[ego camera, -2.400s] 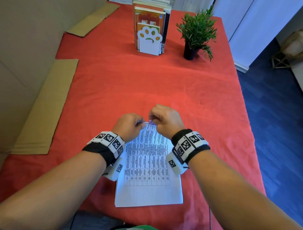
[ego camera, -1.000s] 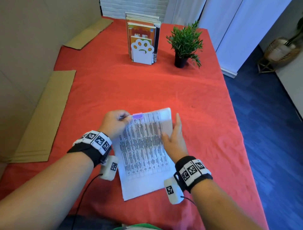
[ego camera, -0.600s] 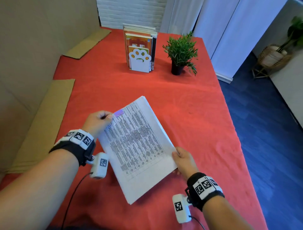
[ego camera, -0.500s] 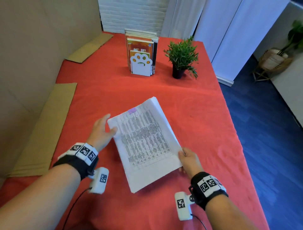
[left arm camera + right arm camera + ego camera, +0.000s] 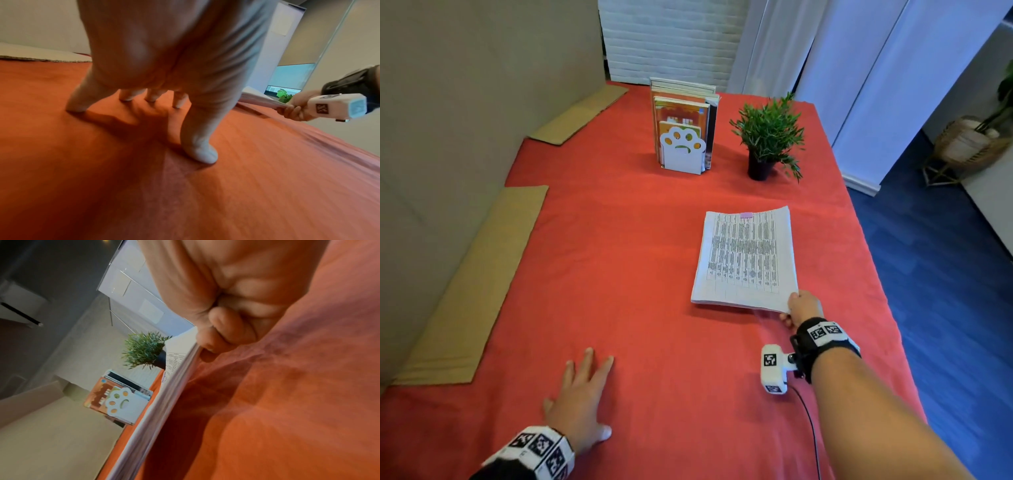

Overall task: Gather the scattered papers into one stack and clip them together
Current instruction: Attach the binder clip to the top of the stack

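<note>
The stack of printed papers (image 5: 744, 257) sits on the right half of the red tablecloth, its near edge lifted slightly. A small purple clip (image 5: 746, 216) holds the far edge. My right hand (image 5: 799, 306) pinches the near right corner of the paper stack (image 5: 164, 389), thumb on top and fingers curled beneath. In the left wrist view the same right hand (image 5: 294, 108) holds the stack's corner (image 5: 259, 99). My left hand (image 5: 582, 394) lies flat on the cloth at the near left, fingers spread, with its fingertips (image 5: 202, 154) pressing the fabric and nothing held.
A white paw-shaped bookend with books (image 5: 683, 137) and a small potted plant (image 5: 768, 137) stand at the far side. Flat cardboard pieces (image 5: 472, 284) lie along the left edge by a cardboard wall. The table's right edge (image 5: 876, 274) drops to blue floor.
My left hand let go of the clipped edge and came down flat at the near left. My right hand carried the stack rightward and straightened it on the cloth.
</note>
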Demonstrator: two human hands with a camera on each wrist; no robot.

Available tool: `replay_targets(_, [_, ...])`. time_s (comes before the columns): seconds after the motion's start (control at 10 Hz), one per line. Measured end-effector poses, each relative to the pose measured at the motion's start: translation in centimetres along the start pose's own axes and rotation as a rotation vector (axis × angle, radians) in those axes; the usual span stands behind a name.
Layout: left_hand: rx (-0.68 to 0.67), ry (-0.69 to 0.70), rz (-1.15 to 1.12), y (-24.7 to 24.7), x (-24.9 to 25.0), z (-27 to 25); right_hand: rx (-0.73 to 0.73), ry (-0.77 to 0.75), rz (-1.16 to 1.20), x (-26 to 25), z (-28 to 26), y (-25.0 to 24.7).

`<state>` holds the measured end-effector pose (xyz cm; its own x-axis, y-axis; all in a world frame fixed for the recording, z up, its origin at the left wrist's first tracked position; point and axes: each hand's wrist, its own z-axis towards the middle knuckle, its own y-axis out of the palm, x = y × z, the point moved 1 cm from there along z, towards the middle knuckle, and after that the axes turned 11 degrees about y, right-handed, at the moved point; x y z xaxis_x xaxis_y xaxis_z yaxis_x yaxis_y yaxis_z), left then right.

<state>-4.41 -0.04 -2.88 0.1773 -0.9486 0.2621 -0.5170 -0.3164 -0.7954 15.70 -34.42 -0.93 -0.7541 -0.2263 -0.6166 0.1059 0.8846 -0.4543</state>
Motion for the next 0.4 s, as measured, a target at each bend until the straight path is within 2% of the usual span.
replay_targets(0.1, [0.007,0.004,-0.002,0.0,0.0,-0.1,0.011,0.008,-0.036,-1.0,1.3,0.7])
replay_targets(0.2, [0.008,-0.002,-0.007,0.0,-0.1,-0.2,-0.098,0.071,0.048,-1.9,2.0,1.4])
replay_targets(0.3, [0.026,-0.011,-0.022,-0.1,0.0,-0.1,-0.032,-0.042,-0.207,-2.2,1.9,1.2])
replay_targets(0.4, [0.006,-0.017,-0.025,-0.4,0.4,-0.4,-0.004,0.016,0.005,-1.8,1.0,1.4])
